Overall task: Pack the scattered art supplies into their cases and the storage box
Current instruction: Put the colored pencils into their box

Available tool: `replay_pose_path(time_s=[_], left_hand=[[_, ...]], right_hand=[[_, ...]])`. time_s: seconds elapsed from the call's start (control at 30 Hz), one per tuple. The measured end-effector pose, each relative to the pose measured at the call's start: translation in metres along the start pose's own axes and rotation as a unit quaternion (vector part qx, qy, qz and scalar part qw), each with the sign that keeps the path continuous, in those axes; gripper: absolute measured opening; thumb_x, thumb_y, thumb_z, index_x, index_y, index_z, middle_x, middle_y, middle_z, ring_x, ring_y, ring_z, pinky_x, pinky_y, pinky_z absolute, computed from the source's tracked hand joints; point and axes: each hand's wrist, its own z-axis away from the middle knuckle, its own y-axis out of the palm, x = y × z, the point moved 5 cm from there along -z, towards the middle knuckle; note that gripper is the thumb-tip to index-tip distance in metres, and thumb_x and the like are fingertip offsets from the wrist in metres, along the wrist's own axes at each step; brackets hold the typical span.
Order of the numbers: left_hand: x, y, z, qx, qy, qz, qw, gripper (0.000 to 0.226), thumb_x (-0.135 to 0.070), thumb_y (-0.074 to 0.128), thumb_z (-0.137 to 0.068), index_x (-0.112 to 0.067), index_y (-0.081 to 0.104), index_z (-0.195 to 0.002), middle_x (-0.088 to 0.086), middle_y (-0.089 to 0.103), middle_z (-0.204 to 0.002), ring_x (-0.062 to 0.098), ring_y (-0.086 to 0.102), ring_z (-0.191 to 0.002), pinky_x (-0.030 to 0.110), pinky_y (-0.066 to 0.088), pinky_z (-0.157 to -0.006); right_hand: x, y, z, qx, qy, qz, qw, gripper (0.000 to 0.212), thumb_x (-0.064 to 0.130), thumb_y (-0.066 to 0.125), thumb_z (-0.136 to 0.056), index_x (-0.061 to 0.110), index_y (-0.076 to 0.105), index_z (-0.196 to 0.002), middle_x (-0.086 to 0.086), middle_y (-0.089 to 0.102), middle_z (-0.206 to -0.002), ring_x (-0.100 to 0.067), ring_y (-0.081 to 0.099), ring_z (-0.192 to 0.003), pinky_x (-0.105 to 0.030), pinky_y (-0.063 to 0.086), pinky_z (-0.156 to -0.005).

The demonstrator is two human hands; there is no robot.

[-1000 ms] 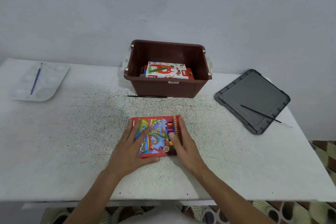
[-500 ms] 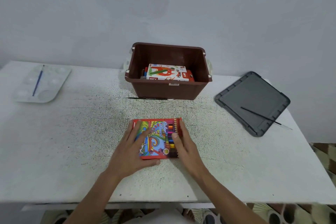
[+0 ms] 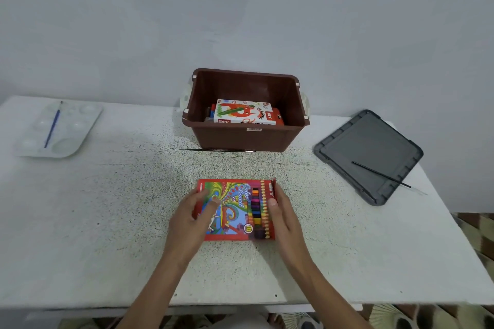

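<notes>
A red pencil box (image 3: 236,209) marked "Color Pencil" and "18" lies flat on the desk (image 3: 107,222), near its front middle. The left hand (image 3: 189,222), somewhat blurred, seems to rest relaxed fingers on the box's 9 o'clock side. The right hand (image 3: 284,218) presses straight fingers against its 3 o'clock edge, thumb on top. At 12 o'clock the brown storage box (image 3: 248,140) holds a carton (image 3: 244,112) reading "OIL PASTELS". A grey lid (image 3: 369,147) carrying a thin brush (image 3: 379,173) lies at 2 o'clock, and a palette (image 3: 69,136) at 10.
</notes>
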Motion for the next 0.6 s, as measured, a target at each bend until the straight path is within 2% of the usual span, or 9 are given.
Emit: replay_pose_path(time_s=[0.13, 0.23, 0.3, 0.37, 0.47, 0.53, 0.6], left_hand=[[-0.025, -0.003, 0.005, -0.007, -0.017, 0.051, 0.999, 0.016, -0.033, 0.069, -0.089, -0.036, 0.069, -0.104, -0.008, 0.070, -0.113, 0.009, 0.072, -0.088, 0.037, 0.058, -0.083], [-0.053, -0.004, 0.007, -0.003, 0.006, 0.057, 0.998, 0.011, -0.030, 0.067, -0.090, -0.032, 0.068, -0.101, -0.006, 0.073, -0.103, 0.006, 0.073, -0.076, 0.022, 0.057, -0.062], [-0.074, -0.007, 0.006, -0.009, 0.033, 0.044, 0.998, 0.011, -0.031, 0.065, -0.090, -0.031, 0.067, -0.101, -0.007, 0.072, -0.101, 0.002, 0.071, -0.074, 0.016, 0.053, -0.054], [-0.098, -0.010, 0.006, -0.011, 0.063, 0.039, 0.997, 0.018, -0.034, 0.063, -0.089, -0.029, 0.067, -0.106, -0.006, 0.071, -0.102, 0.003, 0.071, -0.078, 0.017, 0.053, -0.053], [-0.132, -0.015, 0.004, -0.013, 0.103, 0.035, 0.994, 0.030, -0.041, 0.062, -0.086, -0.026, 0.068, -0.111, -0.008, 0.072, -0.098, 0.004, 0.072, -0.080, 0.021, 0.056, -0.058], [-0.153, -0.017, -0.003, -0.017, 0.131, 0.030, 0.991, 0.024, -0.036, 0.062, -0.088, -0.025, 0.068, -0.109, -0.010, 0.072, -0.095, 0.003, 0.072, -0.079, 0.021, 0.057, -0.060], [-0.170, -0.018, -0.014, -0.029, 0.156, 0.034, 0.987, 0.018, -0.028, 0.063, -0.091, -0.022, 0.069, -0.106, -0.010, 0.073, -0.092, 0.003, 0.072, -0.077, 0.017, 0.055, -0.060]], right_hand=[[0.026, -0.009, 0.005, -0.010, -0.010, 0.014, 1.000, 0.047, 0.038, 0.042, -0.100, 0.039, 0.032, -0.147, 0.044, 0.058, -0.105, 0.015, 0.061, -0.098, -0.007, 0.049, -0.073], [0.053, -0.015, 0.005, -0.011, -0.014, 0.013, 1.000, 0.053, 0.040, 0.043, -0.099, 0.036, 0.031, -0.150, 0.038, 0.054, -0.109, 0.015, 0.063, -0.092, -0.006, 0.048, -0.067], [0.074, -0.018, 0.002, -0.007, -0.021, 0.013, 1.000, 0.054, 0.041, 0.045, -0.098, 0.038, 0.032, -0.150, 0.038, 0.058, -0.102, 0.013, 0.065, -0.090, -0.007, 0.050, -0.065], [0.093, -0.020, -0.002, -0.004, -0.027, 0.007, 1.000, 0.054, 0.042, 0.048, -0.097, 0.039, 0.033, -0.149, 0.039, 0.061, -0.100, 0.011, 0.066, -0.090, -0.008, 0.050, -0.064], [0.122, -0.025, -0.011, -0.003, -0.045, -0.002, 0.999, 0.051, 0.041, 0.051, -0.097, 0.040, 0.038, -0.146, 0.030, 0.064, -0.111, 0.007, 0.067, -0.092, -0.009, 0.051, -0.065], [0.138, -0.028, -0.022, -0.010, -0.059, -0.004, 0.998, 0.047, 0.039, 0.052, -0.098, 0.040, 0.039, -0.143, 0.033, 0.064, -0.107, 0.010, 0.066, -0.091, -0.006, 0.049, -0.065], [0.153, -0.028, -0.037, -0.009, -0.074, 0.010, 0.997, 0.051, 0.042, 0.053, -0.097, 0.038, 0.039, -0.146, 0.032, 0.059, -0.118, 0.013, 0.064, -0.095, -0.006, 0.048, -0.069]])
